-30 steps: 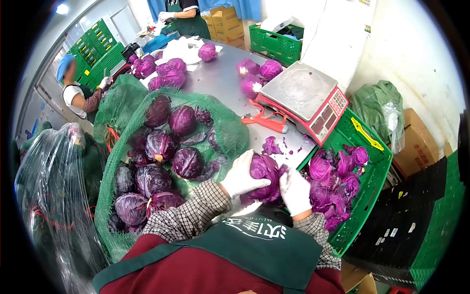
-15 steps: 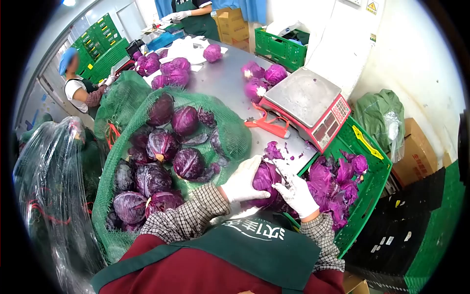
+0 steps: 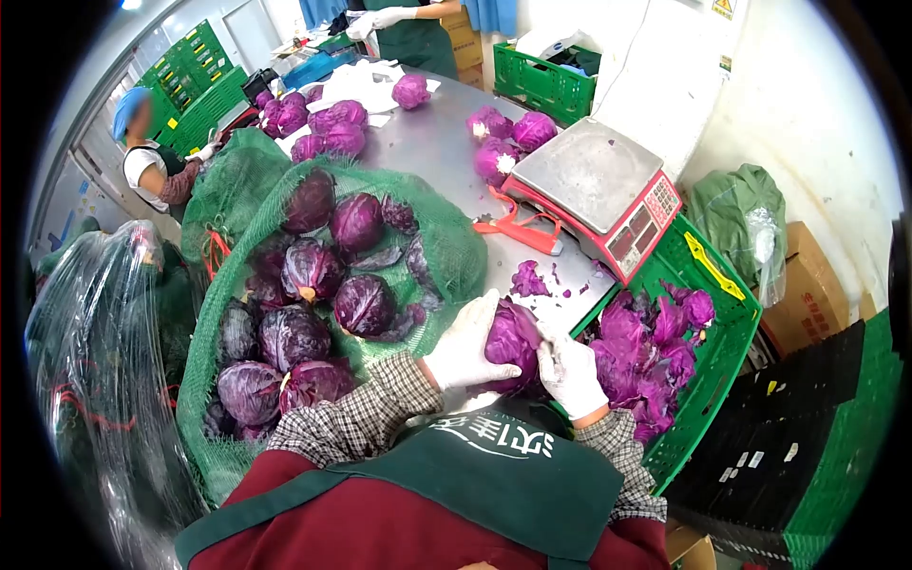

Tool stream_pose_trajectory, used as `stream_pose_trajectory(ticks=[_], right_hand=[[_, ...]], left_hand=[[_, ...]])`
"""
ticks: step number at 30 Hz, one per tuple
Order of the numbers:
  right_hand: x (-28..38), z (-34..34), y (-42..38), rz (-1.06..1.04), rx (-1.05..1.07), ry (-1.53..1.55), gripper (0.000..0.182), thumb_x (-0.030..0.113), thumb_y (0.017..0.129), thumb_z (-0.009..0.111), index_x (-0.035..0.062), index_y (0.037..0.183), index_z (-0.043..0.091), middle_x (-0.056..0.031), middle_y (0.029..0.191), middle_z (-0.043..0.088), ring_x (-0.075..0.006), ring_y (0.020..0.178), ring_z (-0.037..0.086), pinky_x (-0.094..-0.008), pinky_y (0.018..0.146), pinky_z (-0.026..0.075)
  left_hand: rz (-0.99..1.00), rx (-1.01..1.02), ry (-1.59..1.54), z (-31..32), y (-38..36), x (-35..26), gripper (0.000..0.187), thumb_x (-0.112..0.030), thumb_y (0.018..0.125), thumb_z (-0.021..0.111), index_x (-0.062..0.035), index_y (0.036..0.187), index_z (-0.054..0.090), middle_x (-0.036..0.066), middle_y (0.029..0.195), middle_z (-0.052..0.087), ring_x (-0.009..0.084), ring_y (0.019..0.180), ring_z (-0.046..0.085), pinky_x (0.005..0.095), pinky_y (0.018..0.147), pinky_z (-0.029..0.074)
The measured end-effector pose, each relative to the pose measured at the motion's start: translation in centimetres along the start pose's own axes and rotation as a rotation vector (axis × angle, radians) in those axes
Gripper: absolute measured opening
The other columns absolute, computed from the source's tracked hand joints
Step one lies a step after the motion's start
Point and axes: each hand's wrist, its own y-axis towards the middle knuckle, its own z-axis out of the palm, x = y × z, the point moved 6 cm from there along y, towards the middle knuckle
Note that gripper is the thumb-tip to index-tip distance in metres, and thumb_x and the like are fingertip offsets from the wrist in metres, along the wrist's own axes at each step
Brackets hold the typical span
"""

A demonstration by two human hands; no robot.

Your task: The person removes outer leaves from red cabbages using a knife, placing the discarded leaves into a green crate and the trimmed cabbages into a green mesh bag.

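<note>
One cabbage (image 3: 513, 342) sat before the apron (image 3: 570, 494). Grip, as I noted: left hand (image 3: 475, 350) clasped its left side, presumably for steadiness; right hand (image 3: 572, 372), could not tell. Crate (image 3: 711, 389) stood near, presumably for reach.

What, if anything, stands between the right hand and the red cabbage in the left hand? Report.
Nothing visible: the right hand is at the right side of the red cabbage, which the left hand cups. Whether the right hand holds anything is unclear.
</note>
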Motion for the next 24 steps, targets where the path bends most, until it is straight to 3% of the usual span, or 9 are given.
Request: stream_pose_trajectory(ticks=[6, 8, 10, 12, 14, 16, 18, 19, 24], right_hand=[[-6.3, -1.7, 0.8, 0.376, -0.231, -0.044, 0.022, 0.021, 0.094, 0.054, 0.0036, 0.104, 0.063, -0.019, 0.082, 0.065, -0.037, 0.065, 0.063, -0.0423, 0.059, 0.051], [-11.0, -2.2, -1.3, 0.382, -0.331, -0.218, 0.024, 0.023, 0.095, 0.053, 0.0015, 0.103, 0.062, -0.0222, 0.085, 0.065, -0.0402, 0.071, 0.064, -0.0441, 0.064, 0.052], [-15.1, -3.6, -5.0, 0.753, -0.237, -0.112, 0.031, 0.024, 0.096, 0.053, -0.0023, 0.109, 0.061, -0.0265, 0.092, 0.065, -0.0416, 0.083, 0.065, -0.045, 0.075, 0.053], [-17.1, -2.2, -8.0, 0.624, -0.355, 0.166, 0.046, 0.02, 0.091, 0.062, -0.0103, 0.124, 0.052, -0.0246, 0.119, 0.062, -0.0338, 0.104, 0.064, -0.0388, 0.089, 0.05], [-9.7, -3.4, -5.1, 0.503, -0.286, 0.202, 0.056, 0.015, 0.085, 0.073, -0.0056, 0.131, 0.049, -0.0154, 0.118, 0.061, -0.023, 0.108, 0.06, -0.0332, 0.092, 0.048], [-1.1, -3.8, -2.1, 0.589, 0.088, 0.476, 0.064, 0.019, 0.081, 0.077, -0.0035, 0.133, 0.048, -0.014, 0.12, 0.058, -0.0218, 0.113, 0.056, -0.0327, 0.098, 0.045], [1.8, -1.5, -1.4, 0.15, 0.004, 0.394, 0.07, 0.025, 0.079, 0.079, -0.0023, 0.134, 0.047, -0.0163, 0.129, 0.053, -0.0243, 0.12, 0.053, -0.0339, 0.103, 0.042], [2.0, -1.1, -0.9, 0.173, 0.055, 0.24, 0.066, 0.028, 0.08, 0.077, -0.0012, 0.132, 0.05, -0.0187, 0.138, 0.046, -0.029, 0.126, 0.048, -0.0362, 0.105, 0.041], [2.0, -1.2, -1.3, 0.084, -0.067, 0.04, 0.045, 0.028, 0.085, 0.068, 0.0017, 0.12, 0.059, -0.0165, 0.107, 0.065, -0.0298, 0.08, 0.067, -0.0361, 0.07, 0.055]], left_hand=[[0.214, -0.052, 0.033, 0.1, -1.3, -1.8, 0.117, -0.042, 0.062, 0.084, 0.0046, 0.147, 0.019, 0.028, 0.149, 0.025, 0.047, 0.14, 0.022, 0.0506, 0.116, 0.022], [0.33, -0.045, 0.052, 0.5, -2.7, -1.3, 0.117, -0.04, 0.06, 0.086, 0.0037, 0.147, 0.02, 0.028, 0.15, 0.024, 0.0477, 0.14, 0.021, 0.0522, 0.115, 0.022], [0.354, -0.084, 0.041, 0.5, -3.8, -0.8, 0.116, -0.039, 0.059, 0.088, 0.0025, 0.146, 0.023, 0.028, 0.151, 0.023, 0.0475, 0.141, 0.02, 0.0524, 0.115, 0.023], [0.247, -0.012, 0.047, 0.4, -3.6, -0.9, 0.119, -0.043, 0.064, 0.086, 0.0017, 0.149, 0.016, 0.028, 0.153, 0.016, 0.0443, 0.144, 0.014, 0.0488, 0.118, 0.015], [0.268, 0.005, 0.079, 0.9, -2.8, -0.4, 0.118, -0.047, 0.066, 0.083, 0.0029, 0.149, 0.016, 0.028, 0.153, 0.016, 0.0433, 0.144, 0.015, 0.0483, 0.118, 0.015], [0.287, 0.025, 0.093, 0.6, -2.1, -1.2, 0.118, -0.047, 0.067, 0.082, 0.0038, 0.149, 0.016, 0.028, 0.153, 0.017, 0.0434, 0.144, 0.016, 0.0479, 0.118, 0.015], [0.271, 0.034, 0.119, 0.1, -1.9, -2.7, 0.117, -0.047, 0.067, 0.082, 0.0046, 0.149, 0.016, 0.028, 0.152, 0.019, 0.0437, 0.143, 0.017, 0.0475, 0.118, 0.017], [0.262, 0.042, 0.149, 0.6, -2.1, -2.5, 0.117, -0.045, 0.067, 0.083, 0.0053, 0.148, 0.016, 0.029, 0.152, 0.02, 0.0447, 0.142, 0.019, 0.0474, 0.117, 0.018], [0.264, -0.006, 0.187, 0.7, -2.5, -3.2, 0.116, -0.04, 0.065, 0.085, 0.0059, 0.148, 0.017, 0.03, 0.151, 0.021, 0.0462, 0.141, 0.021, 0.0491, 0.116, 0.02]])
